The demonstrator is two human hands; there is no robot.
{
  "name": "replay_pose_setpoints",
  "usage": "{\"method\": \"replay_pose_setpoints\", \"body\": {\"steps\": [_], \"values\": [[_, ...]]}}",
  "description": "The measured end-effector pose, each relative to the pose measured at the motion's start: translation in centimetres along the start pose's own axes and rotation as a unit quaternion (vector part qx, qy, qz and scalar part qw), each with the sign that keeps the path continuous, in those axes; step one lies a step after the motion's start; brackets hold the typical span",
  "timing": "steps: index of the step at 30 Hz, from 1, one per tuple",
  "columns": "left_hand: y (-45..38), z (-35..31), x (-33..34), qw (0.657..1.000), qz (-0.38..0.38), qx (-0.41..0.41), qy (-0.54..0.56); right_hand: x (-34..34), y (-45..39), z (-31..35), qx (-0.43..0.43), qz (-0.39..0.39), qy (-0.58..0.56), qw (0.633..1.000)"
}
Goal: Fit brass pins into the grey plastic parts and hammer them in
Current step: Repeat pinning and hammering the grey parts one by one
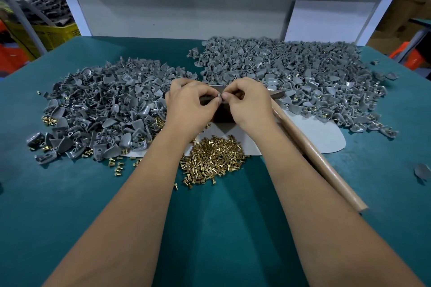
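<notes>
Teal-covered bench (70, 193) against a white back panel (186, 2). Left hand (189, 102) and right hand (250, 100) pinch one grey plastic part (219, 96) between fingertips, above the brass pin heap (212, 158). Hammer (312, 147) lies right.

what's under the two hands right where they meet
A dark block sits on the pale mat below the left hand and right hand. Both pinch a small grey part. The block's top is mostly covered.
</notes>
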State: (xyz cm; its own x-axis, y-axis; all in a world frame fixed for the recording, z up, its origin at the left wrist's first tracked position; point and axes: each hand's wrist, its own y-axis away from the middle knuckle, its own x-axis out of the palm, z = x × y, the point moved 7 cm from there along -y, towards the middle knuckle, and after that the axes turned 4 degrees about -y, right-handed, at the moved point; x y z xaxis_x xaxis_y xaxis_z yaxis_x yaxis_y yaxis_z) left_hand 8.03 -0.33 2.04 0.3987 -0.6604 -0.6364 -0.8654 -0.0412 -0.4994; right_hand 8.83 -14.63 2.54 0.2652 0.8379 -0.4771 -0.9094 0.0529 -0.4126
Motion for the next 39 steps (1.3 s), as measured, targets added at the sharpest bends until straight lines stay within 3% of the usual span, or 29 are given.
{"method": "replay_pose_setpoints", "body": {"steps": [17, 24, 29, 39], "values": [[0.3, 0.4, 0.0, 1.0, 0.0, -0.021, 0.007, -0.1, 0.0, -0.3, 0.031, 0.019, 0.006, 0.999], [0.1, 0.4, 0.2, 1.0, 0.015, -0.026, 0.008, -1.3, -0.3, -1.5, 0.101, 0.004, -0.109, 0.989], [0.0, 0.4, 0.1, 1.0, 0.013, -0.024, 0.002, -0.5, 0.1, -0.5, 0.053, 0.018, -0.05, 0.997], [0.1, 0.2, 0.0, 1.0, -0.002, -0.024, 0.002, -0.2, 0.8, 1.0, -0.013, -0.045, 0.049, 0.998]]}}
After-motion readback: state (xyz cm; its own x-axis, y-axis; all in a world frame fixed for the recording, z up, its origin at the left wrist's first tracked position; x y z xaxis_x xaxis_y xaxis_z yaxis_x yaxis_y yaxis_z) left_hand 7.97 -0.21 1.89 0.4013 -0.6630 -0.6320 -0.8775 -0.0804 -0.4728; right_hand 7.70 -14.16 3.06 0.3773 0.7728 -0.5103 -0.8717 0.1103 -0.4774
